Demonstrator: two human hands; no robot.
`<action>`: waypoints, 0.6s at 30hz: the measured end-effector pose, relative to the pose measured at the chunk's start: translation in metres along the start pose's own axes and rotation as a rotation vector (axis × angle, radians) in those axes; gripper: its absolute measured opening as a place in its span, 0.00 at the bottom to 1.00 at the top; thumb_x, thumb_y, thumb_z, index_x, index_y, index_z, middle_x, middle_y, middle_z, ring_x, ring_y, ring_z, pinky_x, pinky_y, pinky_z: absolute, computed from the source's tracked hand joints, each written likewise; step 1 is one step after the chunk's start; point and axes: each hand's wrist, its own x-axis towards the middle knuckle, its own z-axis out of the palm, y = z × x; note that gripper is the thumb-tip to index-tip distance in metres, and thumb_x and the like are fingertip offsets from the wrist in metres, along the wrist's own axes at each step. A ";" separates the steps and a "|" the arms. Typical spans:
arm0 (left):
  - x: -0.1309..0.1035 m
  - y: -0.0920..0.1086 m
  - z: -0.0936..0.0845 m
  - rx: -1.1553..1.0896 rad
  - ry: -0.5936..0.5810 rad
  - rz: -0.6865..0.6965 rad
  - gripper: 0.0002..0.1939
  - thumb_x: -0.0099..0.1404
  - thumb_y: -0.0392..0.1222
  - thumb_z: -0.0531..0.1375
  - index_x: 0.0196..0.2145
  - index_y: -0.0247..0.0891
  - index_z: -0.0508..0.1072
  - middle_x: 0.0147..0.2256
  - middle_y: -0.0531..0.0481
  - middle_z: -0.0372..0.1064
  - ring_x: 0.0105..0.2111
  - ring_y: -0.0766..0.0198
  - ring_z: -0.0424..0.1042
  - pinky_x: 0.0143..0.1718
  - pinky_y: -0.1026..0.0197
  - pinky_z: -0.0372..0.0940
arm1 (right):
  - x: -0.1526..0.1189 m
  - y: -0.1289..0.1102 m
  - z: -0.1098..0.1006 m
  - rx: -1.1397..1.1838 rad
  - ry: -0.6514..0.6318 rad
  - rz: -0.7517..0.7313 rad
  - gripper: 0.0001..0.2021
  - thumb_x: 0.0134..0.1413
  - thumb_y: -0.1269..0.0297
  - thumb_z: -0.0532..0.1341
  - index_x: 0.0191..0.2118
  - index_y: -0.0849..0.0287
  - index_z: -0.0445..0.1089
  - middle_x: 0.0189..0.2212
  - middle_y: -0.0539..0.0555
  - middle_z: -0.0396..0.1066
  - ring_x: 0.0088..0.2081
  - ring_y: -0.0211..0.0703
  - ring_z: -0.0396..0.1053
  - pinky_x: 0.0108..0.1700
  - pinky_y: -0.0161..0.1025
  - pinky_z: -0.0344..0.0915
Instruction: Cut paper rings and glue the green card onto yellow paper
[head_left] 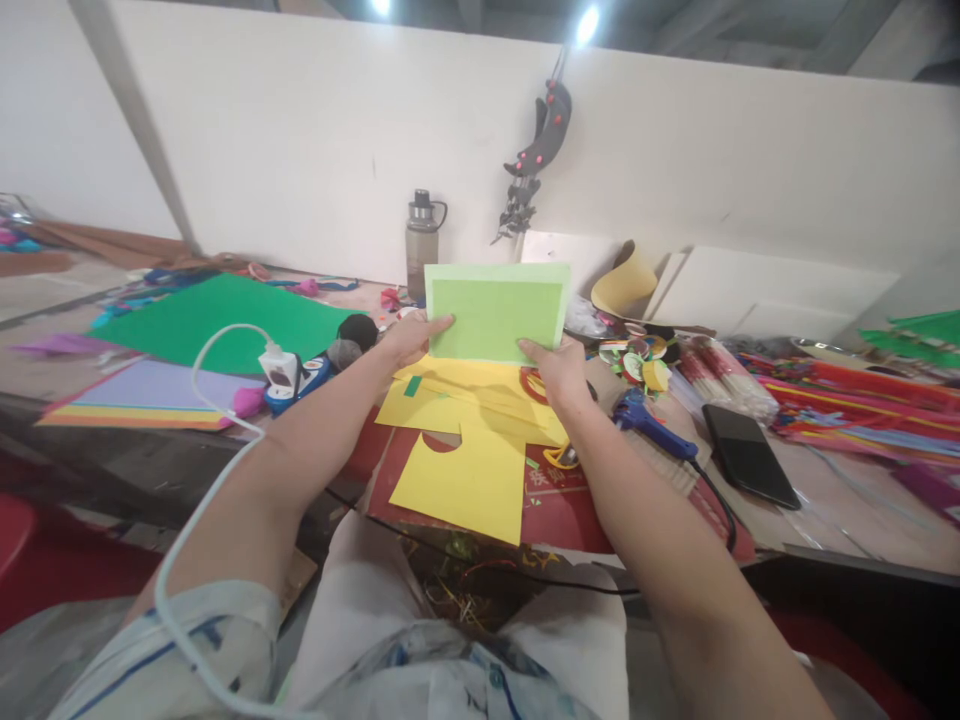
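Between my two hands a light green sheet of paper [495, 312] with a paler border is held up above the table. My left hand [414, 337] grips its left edge, thumb on the front face. On the right edge my right hand [556, 362] is closed in the same way, near the lower corner. The fingers behind the sheet are hidden. Below lie cut pieces of yellow paper [480, 470], one with a round notch, on a red board [559, 500]. Scissors with yellow handles [559, 457] lie by my right forearm, partly covered.
A blue glue gun [656, 425] and a black phone [750, 455] lie to the right. A large green sheet [225, 320] and a white charger [280, 366] with its cable are on the left. A bottle [422, 245] stands against the wall at the back.
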 end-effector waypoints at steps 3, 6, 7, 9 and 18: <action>0.001 -0.001 0.001 0.016 0.028 0.008 0.13 0.58 0.37 0.73 0.40 0.28 0.82 0.39 0.36 0.83 0.39 0.53 0.84 0.55 0.48 0.75 | 0.001 0.001 0.000 0.013 -0.014 -0.013 0.22 0.40 0.64 0.72 0.45 0.61 0.79 0.34 0.53 0.82 0.29 0.42 0.76 0.23 0.34 0.71; 0.001 -0.001 0.001 0.006 0.040 0.009 0.12 0.59 0.37 0.73 0.40 0.28 0.82 0.38 0.36 0.83 0.39 0.53 0.84 0.55 0.48 0.76 | 0.003 0.003 -0.001 -0.008 -0.007 -0.002 0.16 0.45 0.60 0.70 0.41 0.60 0.79 0.35 0.52 0.82 0.28 0.40 0.74 0.22 0.34 0.71; 0.001 -0.001 0.000 0.002 0.042 0.000 0.12 0.59 0.37 0.73 0.40 0.28 0.82 0.38 0.36 0.83 0.39 0.53 0.84 0.54 0.48 0.76 | 0.004 0.003 -0.001 -0.024 -0.006 0.011 0.14 0.47 0.59 0.69 0.39 0.60 0.79 0.34 0.52 0.82 0.27 0.40 0.74 0.23 0.35 0.71; 0.003 -0.001 -0.002 0.002 0.072 -0.021 0.11 0.60 0.37 0.72 0.40 0.29 0.82 0.38 0.37 0.83 0.39 0.53 0.84 0.53 0.49 0.77 | 0.005 0.005 -0.002 -0.045 -0.036 0.049 0.11 0.46 0.60 0.70 0.36 0.59 0.79 0.32 0.52 0.81 0.27 0.41 0.75 0.25 0.35 0.72; 0.017 -0.007 -0.026 0.144 0.243 -0.028 0.12 0.61 0.40 0.72 0.41 0.32 0.81 0.34 0.45 0.83 0.34 0.59 0.83 0.50 0.54 0.77 | 0.008 0.011 -0.005 0.036 -0.228 0.202 0.19 0.34 0.59 0.77 0.36 0.57 0.78 0.30 0.50 0.81 0.30 0.42 0.77 0.30 0.36 0.73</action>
